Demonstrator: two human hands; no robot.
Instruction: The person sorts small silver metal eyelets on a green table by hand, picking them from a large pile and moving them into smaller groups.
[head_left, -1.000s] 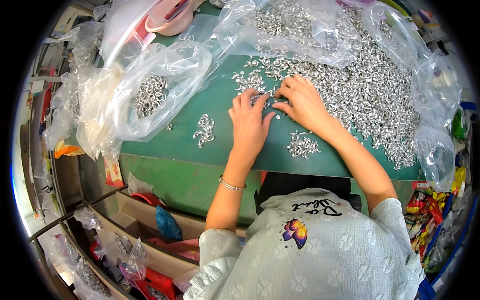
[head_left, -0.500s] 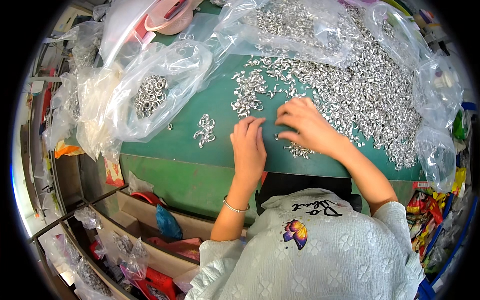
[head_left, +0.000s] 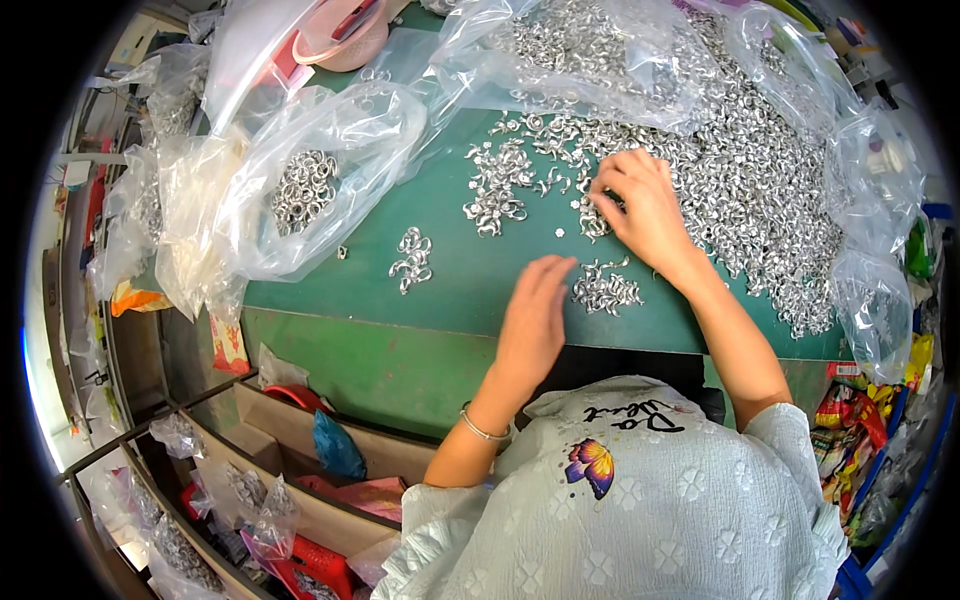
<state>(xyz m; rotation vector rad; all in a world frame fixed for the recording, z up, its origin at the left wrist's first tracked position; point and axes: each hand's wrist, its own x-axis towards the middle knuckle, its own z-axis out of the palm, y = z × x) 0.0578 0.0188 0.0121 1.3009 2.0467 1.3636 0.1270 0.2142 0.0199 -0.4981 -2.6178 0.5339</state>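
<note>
"Silvery, curved metal pieces are filling the upper right."

"Nearest?"

"Right hand is curling at their edge; left hand is hovering, narrow, at centre. Holding any? Can't tell."

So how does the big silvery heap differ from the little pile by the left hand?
The big heap spreads across the right of the green tabletop, while the little pile is a compact cluster beside the left hand. Clear plastic borders the big heap, but none touches the little pile. Both consist of small, shiny, silvery, metallic-looking pieces.
</note>
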